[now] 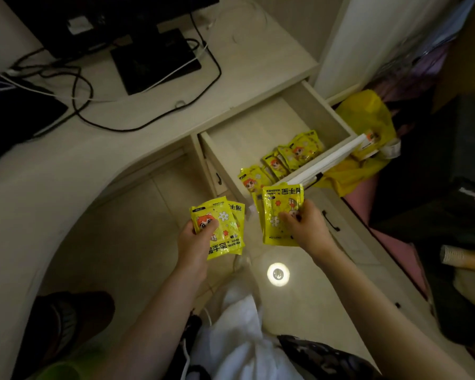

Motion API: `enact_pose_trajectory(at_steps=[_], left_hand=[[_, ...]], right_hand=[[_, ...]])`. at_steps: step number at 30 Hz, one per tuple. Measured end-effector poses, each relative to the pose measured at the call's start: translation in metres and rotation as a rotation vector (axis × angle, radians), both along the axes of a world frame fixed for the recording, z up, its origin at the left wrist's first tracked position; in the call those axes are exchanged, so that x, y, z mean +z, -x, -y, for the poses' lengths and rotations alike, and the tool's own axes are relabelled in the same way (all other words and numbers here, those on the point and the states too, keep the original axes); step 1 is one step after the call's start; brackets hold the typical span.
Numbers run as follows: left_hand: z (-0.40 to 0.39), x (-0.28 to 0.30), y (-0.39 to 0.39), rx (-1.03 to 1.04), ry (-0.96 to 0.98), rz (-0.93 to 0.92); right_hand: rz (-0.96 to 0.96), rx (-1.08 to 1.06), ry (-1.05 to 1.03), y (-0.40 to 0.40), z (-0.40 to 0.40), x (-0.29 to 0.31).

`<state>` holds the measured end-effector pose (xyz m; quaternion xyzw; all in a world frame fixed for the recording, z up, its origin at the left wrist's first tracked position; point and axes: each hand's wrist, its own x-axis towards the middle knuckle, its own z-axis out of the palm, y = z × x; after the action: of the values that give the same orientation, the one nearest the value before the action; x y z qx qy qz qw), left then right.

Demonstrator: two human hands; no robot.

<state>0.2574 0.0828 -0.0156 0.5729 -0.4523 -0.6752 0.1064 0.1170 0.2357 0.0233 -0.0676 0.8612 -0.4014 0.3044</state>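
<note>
My left hand (194, 239) grips two overlapping yellow hand-warmer packets (225, 229), thumb pressed on the front one, over the floor in front of the desk. My right hand (305, 226) pinches another yellow hand-warmer packet (279, 204) just below the front edge of the open drawer (258, 124). Several more yellow packets (288, 157) stand in a row along the drawer's front right side.
The pale wooden desk (121, 149) carries a monitor stand (154, 58), black cables and a dark bag at the left. A yellow plastic bag (368, 116) lies right of the drawer. Lower drawers with black handles (331, 220) sit below. A shoe (63, 325) rests on the tiled floor.
</note>
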Motion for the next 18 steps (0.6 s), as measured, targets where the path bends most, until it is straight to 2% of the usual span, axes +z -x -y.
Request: enact_pose_trajectory(at_steps=[9,18], left_hand=[[0.043,-0.004,0.1,0.024,-0.012,-0.017],[0.039,-0.017,0.17,0.072,0.026,0.059]], right_hand=[[-0.039,0.064,-0.049,0.094,0.046,-0.005],[-0.054,0.22,-0.16,0.182,0.062,-0.023]])
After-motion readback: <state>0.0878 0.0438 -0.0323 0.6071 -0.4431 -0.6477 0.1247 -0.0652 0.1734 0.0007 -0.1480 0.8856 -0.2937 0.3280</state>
